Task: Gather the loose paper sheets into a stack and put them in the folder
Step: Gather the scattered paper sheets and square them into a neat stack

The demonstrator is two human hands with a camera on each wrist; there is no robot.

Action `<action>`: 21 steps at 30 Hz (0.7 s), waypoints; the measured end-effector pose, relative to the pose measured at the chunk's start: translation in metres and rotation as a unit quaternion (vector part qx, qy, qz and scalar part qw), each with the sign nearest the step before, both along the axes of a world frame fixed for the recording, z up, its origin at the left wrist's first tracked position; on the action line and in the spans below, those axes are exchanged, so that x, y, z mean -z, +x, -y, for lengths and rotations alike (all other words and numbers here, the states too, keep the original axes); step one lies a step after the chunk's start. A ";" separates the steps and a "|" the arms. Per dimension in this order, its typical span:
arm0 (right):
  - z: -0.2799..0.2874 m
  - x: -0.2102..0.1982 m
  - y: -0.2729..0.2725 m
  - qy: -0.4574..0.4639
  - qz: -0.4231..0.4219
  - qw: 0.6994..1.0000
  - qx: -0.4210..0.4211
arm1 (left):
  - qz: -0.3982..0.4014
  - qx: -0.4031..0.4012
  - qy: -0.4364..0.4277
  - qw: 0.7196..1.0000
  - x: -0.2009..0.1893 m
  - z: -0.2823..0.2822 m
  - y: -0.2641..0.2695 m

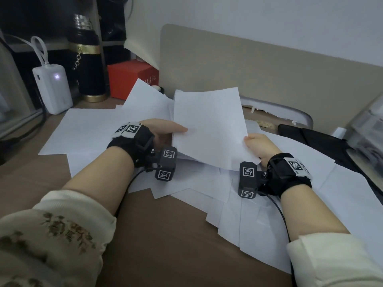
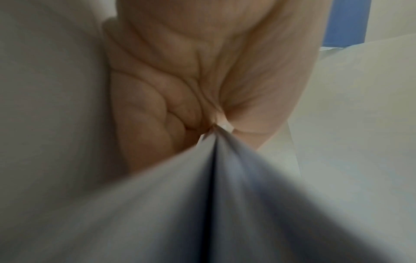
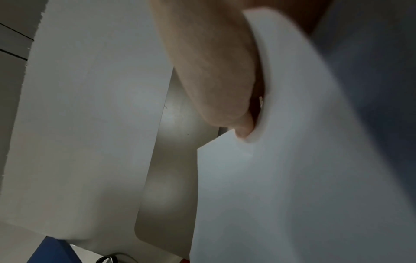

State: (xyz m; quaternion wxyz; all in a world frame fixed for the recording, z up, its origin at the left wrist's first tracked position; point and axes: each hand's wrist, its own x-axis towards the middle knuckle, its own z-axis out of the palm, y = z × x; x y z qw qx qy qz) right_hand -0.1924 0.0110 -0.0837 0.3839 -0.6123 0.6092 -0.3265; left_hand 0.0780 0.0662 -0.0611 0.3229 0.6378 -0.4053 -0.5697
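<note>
From the head view, we see our left hand [image 1: 163, 129] and right hand [image 1: 259, 147] gripping opposite side edges of a thin, smooth white stack of sheets [image 1: 209, 125], raised and tilted between them with its long axis running away from us, while more flat rectangular loose sheets [image 1: 87, 129] lie fanned under and around both hands on the brown bench [image 1: 165, 235]. At the left wrist we see the creased palm folded round the paper's pinched edge [image 2: 216, 160]. At the right wrist, a fingertip [image 3: 243, 131] presses the stack's curved edge [image 3: 281, 160]; we cannot make out a folder.
</note>
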 end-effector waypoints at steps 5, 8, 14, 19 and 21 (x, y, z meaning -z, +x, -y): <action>0.001 0.001 0.001 -0.006 0.041 0.999 -0.022 | 0.054 0.040 -0.026 0.997 0.003 0.002 -0.001; 0.000 0.002 0.001 0.017 0.109 0.994 0.018 | 0.012 -0.008 -0.118 0.993 0.002 0.004 0.001; -0.004 -0.005 0.000 0.027 0.184 0.982 0.020 | -0.045 0.039 -0.189 0.980 -0.009 -0.002 0.001; -0.018 -0.022 0.012 -0.045 0.201 0.977 -0.056 | -0.079 0.030 -0.242 0.966 -0.013 -0.002 0.003; -0.022 -0.031 0.018 -0.121 0.216 0.968 -0.037 | -0.097 0.015 -0.273 0.957 -0.016 -0.001 0.006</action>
